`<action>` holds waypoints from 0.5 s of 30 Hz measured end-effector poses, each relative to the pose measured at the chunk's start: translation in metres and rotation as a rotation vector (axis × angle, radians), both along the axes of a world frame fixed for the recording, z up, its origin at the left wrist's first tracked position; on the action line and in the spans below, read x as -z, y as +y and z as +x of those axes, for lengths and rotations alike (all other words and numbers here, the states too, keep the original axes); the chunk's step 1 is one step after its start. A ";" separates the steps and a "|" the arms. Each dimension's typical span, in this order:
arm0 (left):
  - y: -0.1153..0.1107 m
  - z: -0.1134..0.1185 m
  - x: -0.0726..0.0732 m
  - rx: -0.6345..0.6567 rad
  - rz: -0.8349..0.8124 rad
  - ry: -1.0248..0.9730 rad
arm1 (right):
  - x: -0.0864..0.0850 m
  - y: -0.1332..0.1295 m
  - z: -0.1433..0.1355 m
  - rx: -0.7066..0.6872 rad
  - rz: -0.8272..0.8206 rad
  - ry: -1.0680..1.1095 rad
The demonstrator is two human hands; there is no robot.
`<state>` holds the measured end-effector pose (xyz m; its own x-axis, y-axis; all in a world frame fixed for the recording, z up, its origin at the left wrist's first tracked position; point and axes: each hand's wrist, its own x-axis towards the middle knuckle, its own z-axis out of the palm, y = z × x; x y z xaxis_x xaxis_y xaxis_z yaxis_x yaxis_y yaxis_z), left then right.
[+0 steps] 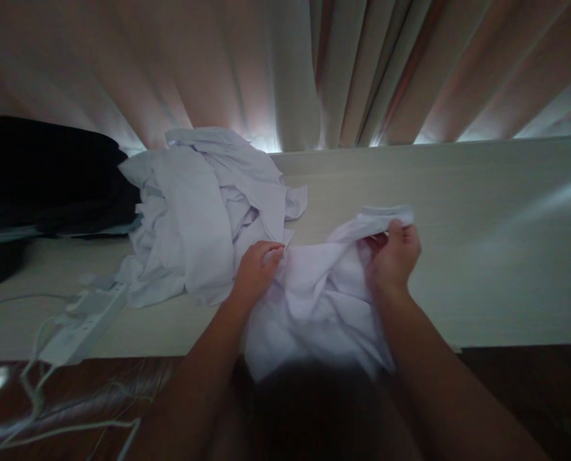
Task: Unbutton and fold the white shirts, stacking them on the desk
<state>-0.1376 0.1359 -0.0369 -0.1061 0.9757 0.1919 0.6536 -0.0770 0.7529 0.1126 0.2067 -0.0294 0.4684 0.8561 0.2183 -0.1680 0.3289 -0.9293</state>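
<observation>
"Dark blur point(314, 413) at bottom centre, unclear. Beyond it, a pale worktop point(487, 256)."

"What else?"

"White fabric heap point(201, 218) at left; right of that, a white cloth point(314, 301) at the near edge."

"How is it held?"

"Left hand point(259, 266) pinches its left edge, right hand point(395, 256) its upper right end."

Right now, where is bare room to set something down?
Widest: right of the right hand, before the curtain. Smaller: between power strip and left forearm. Crowded: left, with black fabric and heaped white cloth; middle, held white cloth.
</observation>
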 end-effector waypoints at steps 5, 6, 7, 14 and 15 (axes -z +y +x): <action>-0.020 -0.019 0.015 0.049 -0.198 0.304 | -0.003 0.014 0.067 0.220 -0.031 0.089; -0.025 -0.019 0.016 0.080 -0.242 0.346 | -0.002 0.009 0.073 0.125 -0.063 -0.005; -0.030 -0.018 0.016 0.105 -0.279 0.383 | 0.001 0.002 0.075 -0.022 -0.086 -0.142; -0.052 0.004 -0.003 0.026 -0.228 0.403 | 0.032 -0.092 0.014 -0.644 -0.246 -1.382; -0.059 0.014 -0.009 0.031 -0.190 0.365 | 0.035 -0.104 0.003 -0.632 -0.252 -1.441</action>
<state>-0.1231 0.0768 -0.0274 -0.0341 0.9990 0.0275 0.8802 0.0170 0.4743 0.1155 0.1032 -0.0645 -0.4245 0.9050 -0.0261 0.8169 0.3704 -0.4422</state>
